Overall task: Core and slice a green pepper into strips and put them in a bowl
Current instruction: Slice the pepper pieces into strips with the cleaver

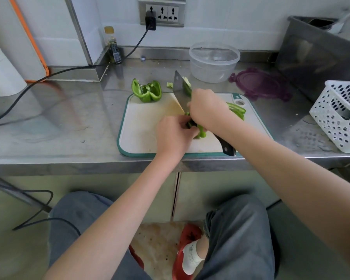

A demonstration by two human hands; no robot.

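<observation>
1. On the white, teal-rimmed plastic cutting board (141,126), the left hand (173,136) pinches a green pepper piece (200,132) in a curled grip.
2. The right hand (207,111) touches the same piece from the far side; its grip is hidden, so I cannot tell how its fingers lie.
3. A steel cleaver (180,91) lies flat under both hands.
4. A larger green pepper section (147,91) sits at the board's far left, cut strips (237,110) at its right.
5. The clear round plastic bowl (214,61) stands far behind the board on the steel tabletop (59,118).

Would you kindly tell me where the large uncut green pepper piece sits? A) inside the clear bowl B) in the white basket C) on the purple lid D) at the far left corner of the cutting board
D: the large pepper piece rests at the far left corner of the cutting board, and the clear bowl behind holds no pepper.
</observation>
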